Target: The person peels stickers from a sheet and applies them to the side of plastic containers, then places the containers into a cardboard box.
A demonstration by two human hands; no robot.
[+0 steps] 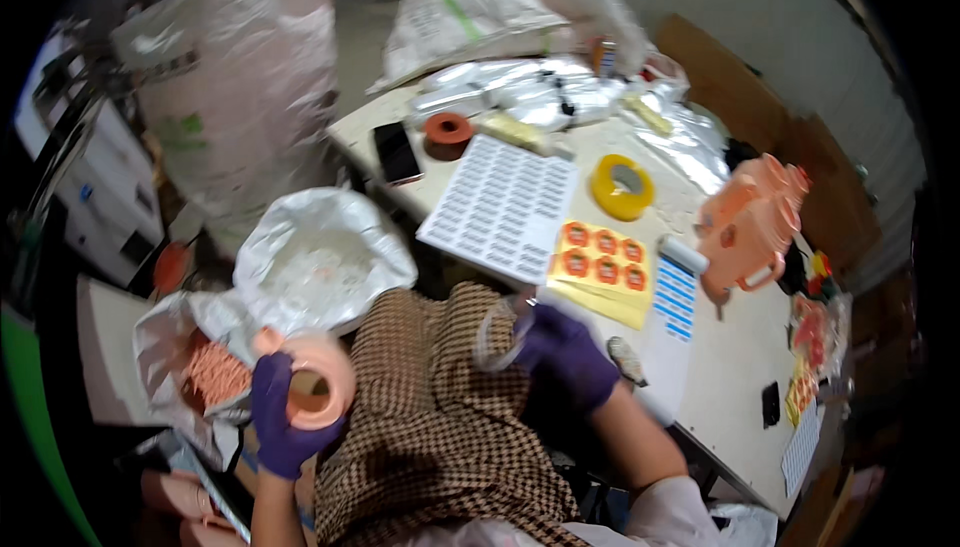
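While both hands wear purple gloves, the left hand (283,417) at lower left of the frame is curled firmly around a pink tape roll (318,383), fingers wrapped over its side. Just left of it, an open plastic bag (165,342) holds a heap of small pink pieces (215,372), and a second clear bag (320,257) above holds pale ones. The right hand (565,355) at lower centre pinches a blurred clear ring (500,332), apart from the roll, above a checked lap (430,427). Beyond it, near the table edge (720,447), lie a white label sheet (500,205), a yellow sheet (603,267) with 6 orange round stickers, and a yellow tape roll (622,187). Bare tabletop shows at lower right.
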